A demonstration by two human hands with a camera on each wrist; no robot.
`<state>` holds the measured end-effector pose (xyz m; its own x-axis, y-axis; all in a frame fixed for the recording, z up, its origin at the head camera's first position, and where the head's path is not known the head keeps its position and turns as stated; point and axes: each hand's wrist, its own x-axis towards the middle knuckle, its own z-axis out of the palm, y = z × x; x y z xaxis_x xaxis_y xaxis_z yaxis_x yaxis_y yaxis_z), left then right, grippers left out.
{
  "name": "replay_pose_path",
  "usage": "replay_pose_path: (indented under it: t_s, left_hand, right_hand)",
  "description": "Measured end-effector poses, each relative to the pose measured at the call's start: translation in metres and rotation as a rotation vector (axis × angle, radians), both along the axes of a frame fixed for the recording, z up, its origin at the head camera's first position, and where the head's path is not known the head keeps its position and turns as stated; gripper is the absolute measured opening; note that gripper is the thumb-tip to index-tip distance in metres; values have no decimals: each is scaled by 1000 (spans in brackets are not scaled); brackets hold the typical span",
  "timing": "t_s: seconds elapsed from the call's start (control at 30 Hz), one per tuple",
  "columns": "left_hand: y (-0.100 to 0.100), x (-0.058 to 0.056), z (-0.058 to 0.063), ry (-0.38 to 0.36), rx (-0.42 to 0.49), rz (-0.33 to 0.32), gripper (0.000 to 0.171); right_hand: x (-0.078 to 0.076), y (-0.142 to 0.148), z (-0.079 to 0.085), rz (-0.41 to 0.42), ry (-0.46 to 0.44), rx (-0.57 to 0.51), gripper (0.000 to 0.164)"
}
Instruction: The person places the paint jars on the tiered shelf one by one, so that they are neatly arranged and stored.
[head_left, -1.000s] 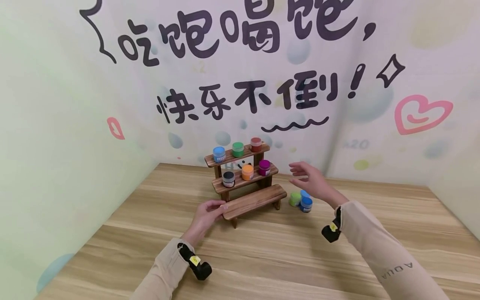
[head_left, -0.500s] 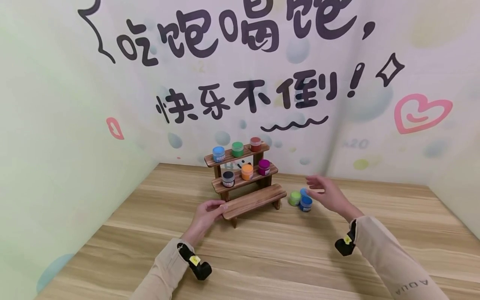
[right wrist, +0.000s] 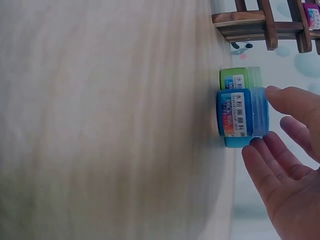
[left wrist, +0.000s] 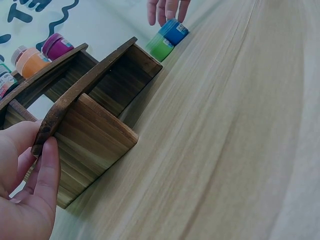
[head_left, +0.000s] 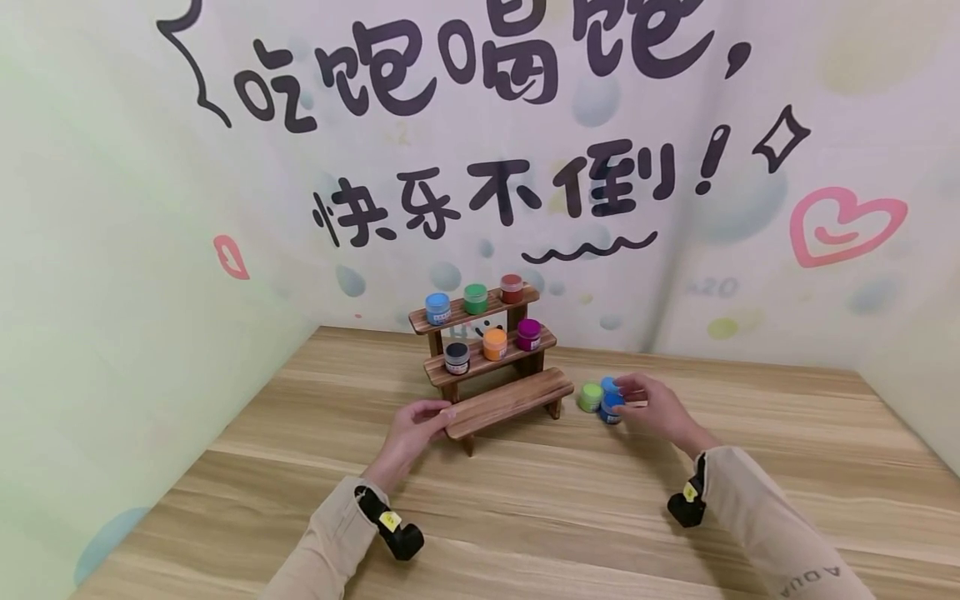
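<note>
Pale backdrop, printed with bold black lettering and soft bluish droplets, rises behind a smooth-looking surface streaked with light tan wood grain. On it stands a dark brown wooden stand of three stepped planks, round-cornered and striped in grain, on flat panel legs. Short cylindrical jars sit upright on the stand: a sky-blue jar, a green jar and a brownish-red jar along its top plank, a black jar, an orange jar and a purple jar along its middle one. Just right of the stand cluster a lime jar, a partly hidden light blue jar and a dark blue jar, its body solidly coloured, its label multicoloured, its ridged lid translucent. The left hand has its grip clamped on the left end of the stand's lowest plank. Beyond the cluster from the stand, the right hand has its grip apart, thumb and fingers spread about the dark blue jar's lid; whether they touch it, I cannot tell.
</note>
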<state>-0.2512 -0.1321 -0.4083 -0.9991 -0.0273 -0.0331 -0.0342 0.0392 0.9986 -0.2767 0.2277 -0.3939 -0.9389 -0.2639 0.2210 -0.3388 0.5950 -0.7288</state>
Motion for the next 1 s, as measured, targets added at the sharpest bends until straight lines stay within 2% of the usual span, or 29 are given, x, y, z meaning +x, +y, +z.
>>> replay_pose_path:
  t_s: [0.17,0.6,1.0]
  left_hand:
    - [0,1,0,1,-9,0,26]
    - [0,1,1,-2,-24,-1,28]
    - [0,2,1,-11,-25,-3,27]
  right_hand:
    - [-1,-1,-5,-4,-26,9,36]
    - [1,-1,-6,-6,-30,34,35]
    - [2,-1,-8,13,-70,3,37]
